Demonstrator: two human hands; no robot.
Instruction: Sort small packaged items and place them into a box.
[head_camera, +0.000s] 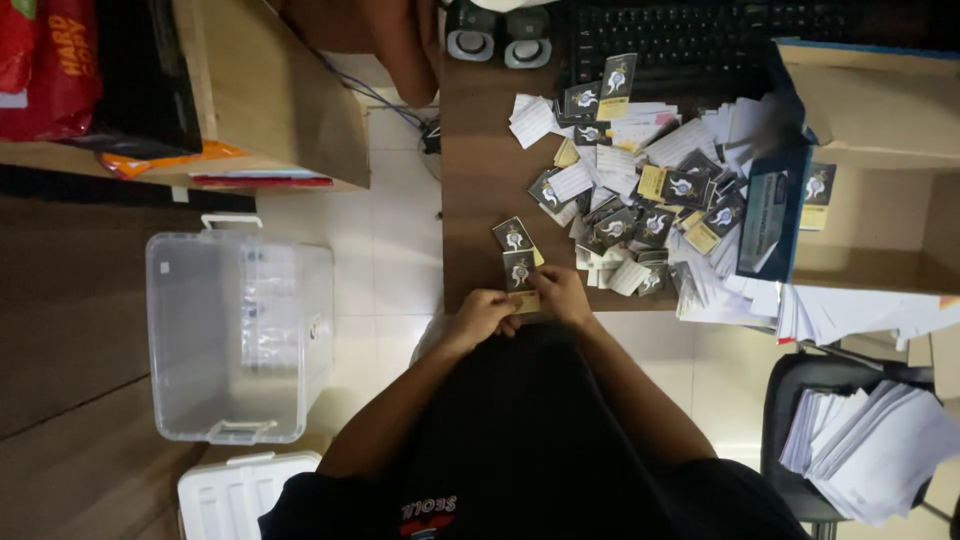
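Dark rectangular card packet with pale emblem and yellow base (519, 277) sits at near edge of brown wooden counter (480, 170), pinched between both hands: left hand (483, 316) grips lower edge, right hand (561, 295) grips right side. Heap of similar packets and white slips (640, 200) lies to the right.

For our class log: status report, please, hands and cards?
Both hands, left and right, pinch one dark card at desk edge. Card pile beyond, nothing blocking.

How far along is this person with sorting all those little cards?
Early, it seems. One dark card lies apart by the desk edge. Left hand and right hand hold another card. A big mixed heap of cards and white slips remains.
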